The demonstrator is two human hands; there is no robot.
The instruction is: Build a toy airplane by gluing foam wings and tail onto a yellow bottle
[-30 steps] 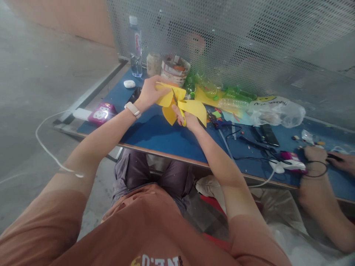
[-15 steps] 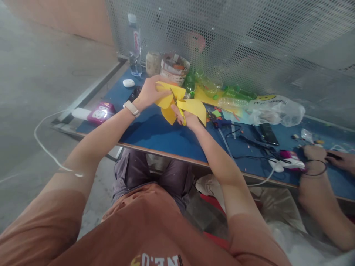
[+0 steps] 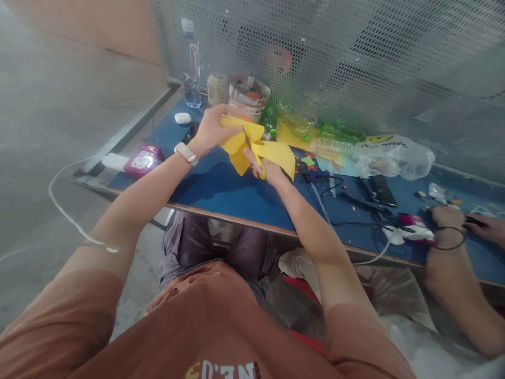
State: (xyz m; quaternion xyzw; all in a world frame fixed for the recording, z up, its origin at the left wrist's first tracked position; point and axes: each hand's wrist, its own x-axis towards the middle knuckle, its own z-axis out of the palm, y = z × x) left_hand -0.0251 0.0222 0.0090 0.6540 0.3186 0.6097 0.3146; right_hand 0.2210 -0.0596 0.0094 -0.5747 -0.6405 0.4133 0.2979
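Note:
My left hand (image 3: 213,129) grips the left side of a yellow sheet (image 3: 278,152) that looks like paper, curled and partly cut into flaps. The sheet is held up above the blue table. In my right hand (image 3: 262,167) is a pair of scissors (image 3: 259,162) with yellow handles, my fingers closed round them. Their blades point up and away, into the sheet between its flaps. Part of the right hand and of the lower blade is hidden by the paper.
On the blue table (image 3: 221,192) stand a water bottle (image 3: 192,66), a can (image 3: 218,89) and a paper-wrapped pot (image 3: 249,100). Green plastic bottles (image 3: 339,131) and a plastic bag (image 3: 394,158) lie behind. Cables and a co-worker's hand (image 3: 447,217) are at right; a perforated metal panel (image 3: 315,52) backs the table.
The yellow flaps have shifted slightly, the right one drooping a little further right. Both hands stay in nearly the same place, still on the sheet and the scissors.

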